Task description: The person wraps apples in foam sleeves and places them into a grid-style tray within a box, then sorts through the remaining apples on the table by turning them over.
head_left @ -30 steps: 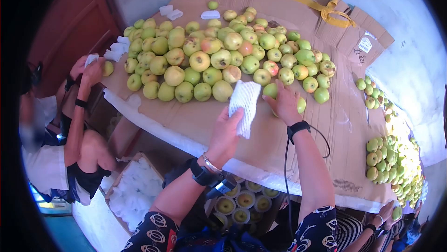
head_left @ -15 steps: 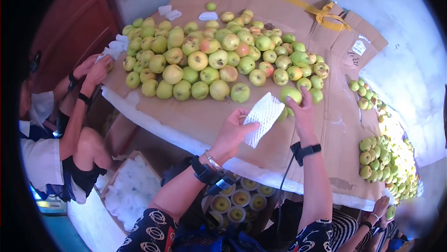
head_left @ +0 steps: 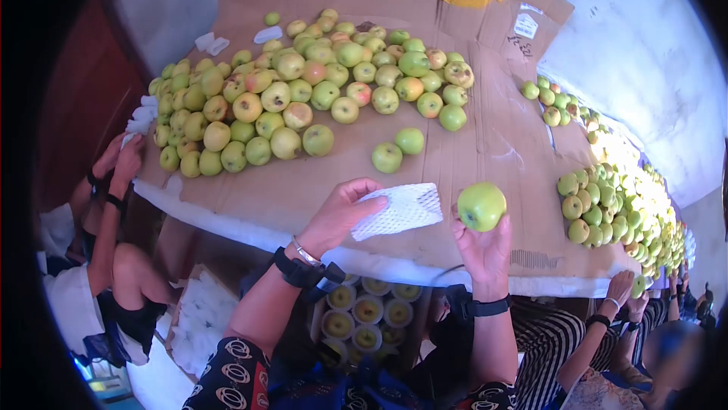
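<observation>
Two items are in hand: a white net sleeve [head_left: 403, 211] and a green apple [head_left: 481, 207], held side by side and apart above the cardboard [head_left: 523, 183]. Clock positions are read from the middle of the view. Judged from this pose, the step in hand is presenting sleeve and fruit to each other; the next move would call for the flattened sleeve mouth to be spread and aligned with the apple.

Left to right: the main apple pile [head_left: 301, 91] lies at 11 o'clock. At 7 o'clock, the left hand [head_left: 345, 213] pinches the near end of the sleeve, thumb on top, fingers closed and curled; the free end points toward 3 o'clock. At 6 o'clock, wrapped apples [head_left: 368, 310] sit below the table edge. Two loose apples [head_left: 387, 158] rest at 1 o'clock. At 4 o'clock, the right hand [head_left: 485, 255] supports the apple from beneath, digits parted to the fruit's width; those behind it cannot be seen. A further apple pile [head_left: 593, 215] lies at 3 o'clock.
</observation>
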{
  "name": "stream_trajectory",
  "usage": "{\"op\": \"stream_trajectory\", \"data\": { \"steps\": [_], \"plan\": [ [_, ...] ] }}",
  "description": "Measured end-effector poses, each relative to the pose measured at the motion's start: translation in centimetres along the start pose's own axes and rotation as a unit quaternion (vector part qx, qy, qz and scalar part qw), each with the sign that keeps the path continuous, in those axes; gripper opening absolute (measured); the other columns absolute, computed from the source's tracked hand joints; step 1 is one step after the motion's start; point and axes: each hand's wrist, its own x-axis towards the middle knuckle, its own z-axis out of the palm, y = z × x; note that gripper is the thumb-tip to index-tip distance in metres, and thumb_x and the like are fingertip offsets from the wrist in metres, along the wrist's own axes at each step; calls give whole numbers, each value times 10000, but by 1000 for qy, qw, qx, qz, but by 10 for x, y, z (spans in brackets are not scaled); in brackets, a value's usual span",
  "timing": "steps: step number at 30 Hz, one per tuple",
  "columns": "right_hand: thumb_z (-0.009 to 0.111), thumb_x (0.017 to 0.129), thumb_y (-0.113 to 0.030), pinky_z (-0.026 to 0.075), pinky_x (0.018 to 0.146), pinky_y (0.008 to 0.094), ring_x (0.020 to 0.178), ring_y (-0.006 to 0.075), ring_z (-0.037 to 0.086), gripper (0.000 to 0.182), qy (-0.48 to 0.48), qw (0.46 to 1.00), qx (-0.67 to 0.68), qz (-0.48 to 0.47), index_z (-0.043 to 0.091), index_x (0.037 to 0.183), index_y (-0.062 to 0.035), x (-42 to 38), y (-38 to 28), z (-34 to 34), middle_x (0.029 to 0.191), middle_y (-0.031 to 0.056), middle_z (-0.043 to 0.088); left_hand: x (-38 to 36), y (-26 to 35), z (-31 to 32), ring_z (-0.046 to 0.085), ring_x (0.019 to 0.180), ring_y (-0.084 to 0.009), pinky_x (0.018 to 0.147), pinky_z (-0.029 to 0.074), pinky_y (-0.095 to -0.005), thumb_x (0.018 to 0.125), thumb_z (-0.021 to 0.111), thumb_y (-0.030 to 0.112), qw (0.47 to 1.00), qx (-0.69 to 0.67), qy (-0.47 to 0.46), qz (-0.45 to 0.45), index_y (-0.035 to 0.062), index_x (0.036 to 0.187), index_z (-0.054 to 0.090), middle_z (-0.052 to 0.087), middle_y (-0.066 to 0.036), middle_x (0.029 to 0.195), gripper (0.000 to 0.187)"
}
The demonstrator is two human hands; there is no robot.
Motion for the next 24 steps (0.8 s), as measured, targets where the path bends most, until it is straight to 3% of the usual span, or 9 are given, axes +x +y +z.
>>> {"op": "stream_trajectory", "data": {
  "steps": [8,11,13,16,20,22,23,24],
  "plan": [
    [636,789,-347,425,913,404,1149,270,436,588,74,988,-127,-39,393,1246,-68,-7,-5,-9,1227,127,454,17,-17,12,543,763,-43,688,453,-203,821,621,104,999,10,-20,-31,35,926,590,598,14,842,129],
    [609,796,-410,369,966,446,1183,265,414,628,64,984,-163,-39,374,1269,-70,-5,-2,-13,1252,133,441,19,-17,17,542,764,-44,689,452,-202,815,628,105,999,19,-2,-39,31,922,590,599,11,847,135],
    [583,800,-459,323,994,475,1213,275,386,668,15,983,-180,32,353,1289,-66,-5,-2,-5,1289,127,417,20,-18,18,542,767,-47,695,450,-200,811,634,111,999,17,-16,-40,29,922,587,597,8,851,145],
    [610,804,-365,343,990,410,1156,229,450,583,29,991,-102,76,417,1249,-42,-7,3,-4,1233,98,482,22,-21,20,540,751,-50,693,450,-202,808,638,114,999,-4,-23,-41,27,920,589,593,12,839,150],
    [613,808,-333,337,994,414,1159,227,449,575,25,994,-55,93,400,1267,-61,-2,7,4,1258,104,457,22,-21,27,551,846,-78,758,453,-227,814,615,71,997,7,-47,-64,32,976,553,587,-9,928,178],
    [630,803,-257,339,992,407,1156,216,448,573,29,996,-56,66,374,1275,-58,-1,9,1,1257,98,452,22,-23,42,507,912,-77,815,417,-235,815,607,83,989,9,121,85,39,1032,514,548,-9,982,240],
    [630,803,-257,339,992,407,1156,216,448,573,31,996,-57,66,374,1275,-58,-1,10,1,1257,98,452,22,-26,40,507,912,-77,815,417,-235,815,607,83,989,8,121,83,39,1032,514,548,-9,982,240],
    [630,790,-186,345,988,399,1148,207,451,558,42,994,-99,26,370,1266,-56,0,11,2,1241,94,457,22,-31,35,488,925,-74,829,403,-238,816,604,93,972,105,150,149,44,1050,499,529,-5,990,261]
  ]
}}
